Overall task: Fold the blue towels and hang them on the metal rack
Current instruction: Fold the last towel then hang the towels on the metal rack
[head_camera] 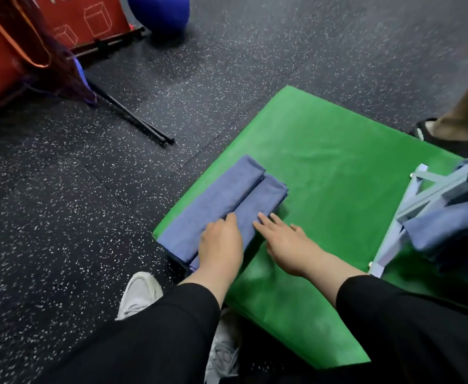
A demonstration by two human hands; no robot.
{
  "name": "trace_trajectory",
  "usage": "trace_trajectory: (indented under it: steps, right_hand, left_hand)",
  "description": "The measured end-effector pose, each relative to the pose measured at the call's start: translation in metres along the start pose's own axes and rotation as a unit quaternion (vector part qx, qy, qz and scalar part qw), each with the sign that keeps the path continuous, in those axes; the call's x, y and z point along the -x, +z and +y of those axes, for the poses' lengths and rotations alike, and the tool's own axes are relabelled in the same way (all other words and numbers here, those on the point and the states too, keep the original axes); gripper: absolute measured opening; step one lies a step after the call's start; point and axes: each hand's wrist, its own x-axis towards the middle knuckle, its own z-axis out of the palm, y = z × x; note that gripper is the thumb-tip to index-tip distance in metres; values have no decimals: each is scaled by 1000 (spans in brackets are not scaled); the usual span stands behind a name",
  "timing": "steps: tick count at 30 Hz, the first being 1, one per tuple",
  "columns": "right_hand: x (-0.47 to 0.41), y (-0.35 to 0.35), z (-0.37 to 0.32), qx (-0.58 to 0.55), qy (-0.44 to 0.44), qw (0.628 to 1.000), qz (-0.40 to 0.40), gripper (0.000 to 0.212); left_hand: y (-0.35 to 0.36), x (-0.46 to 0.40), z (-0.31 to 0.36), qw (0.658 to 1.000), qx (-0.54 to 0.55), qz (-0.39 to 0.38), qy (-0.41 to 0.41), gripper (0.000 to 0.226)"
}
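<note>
On the left edge of the green mat (324,167), a blue towel (221,206) lay folded into a long strip with two thick halves side by side and a crease running between them. The left hand (221,245) rested on its near end with fingers bent down over the cloth, pressing rather than pinching as far as could be told. The right hand (285,239) lay flat, fingers straight, their tips touching the strip's right edge. To the right stood the metal rack (410,217), with more blue cloth (449,225) already draped over its bars.

The towel looked soft, light and limp, thick enough to keep a fold on the mat but likely to sag and slip open once lifted. A sound hold would probably be under the middle of the strip, or at both ends together, pinching all layers so none slid loose. It was not fragile and not slippery.
</note>
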Motion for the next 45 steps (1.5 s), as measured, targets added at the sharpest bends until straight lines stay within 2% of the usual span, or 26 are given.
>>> trace_trajectory:
  steps: [6, 9, 12, 16, 19, 21, 22, 24, 26, 29, 31, 32, 34, 36, 41, 45]
  right_hand:
    - [5, -4, 2, -32, 5, 999, -25, 67]
    - [11, -16, 4, -66, 25, 997, 29, 66]
    - [22, -34, 10, -79, 47, 992, 86, 76]
    - [39, -58, 27, -110, 45, 984, 135, 93]
    - [65, -79, 34, -166, 21, 956, 241, 82]
    - [86, -94, 35, -184, 0, 936, 300, 66]
    - [98, -102, 35, -185, -7, 928, 324, 58]
    - [124, -115, 38, -180, -6, 915, 361, 43]
    - [151, -127, 43, -175, 32, 910, 375, 34]
    - [195, -137, 53, -166, 93, 908, 374, 21]
    - [222, -143, 59, -159, 135, 903, 375, 11]
    - [235, -146, 63, -153, 153, 901, 376, 14]
    - [261, -150, 73, -140, 179, 896, 382, 22]
    - [291, -153, 85, -136, 201, 886, 395, 24]
    - [367, -154, 114, -136, 241, 863, 422, 30]
    - [420, -148, 138, -132, 280, 847, 432, 27]
  left_hand:
    - [1, -12, 12, 995, 81, -27, -45, 16]
    - [-16, -17, 18, 975, 205, -58, -71, 16]
    - [-42, -16, 27, 929, 342, -127, -61, 8]
    - [-76, -6, 44, 824, 535, -171, -74, 14]
    - [-106, 6, 64, 786, 579, -211, -49, 8]
    - [-123, 15, 77, 777, 589, -222, -27, 20]
    - [-130, 20, 83, 777, 589, -222, -20, 26]
    - [-145, 29, 95, 790, 576, -210, -13, 24]
    - [-155, 39, 109, 832, 523, -183, 16, 30]
    - [-164, 62, 141, 895, 423, -112, 91, 36]
    - [-164, 83, 167, 912, 370, -69, 161, 47]
    - [-162, 94, 180, 919, 330, -62, 205, 54]
    - [-155, 117, 209, 926, 245, -52, 283, 68]
    - [-147, 137, 241, 920, 217, -26, 325, 78]
    - [-143, 183, 313, 924, 224, 37, 307, 77]
    - [-144, 206, 356, 923, 210, 36, 321, 66]
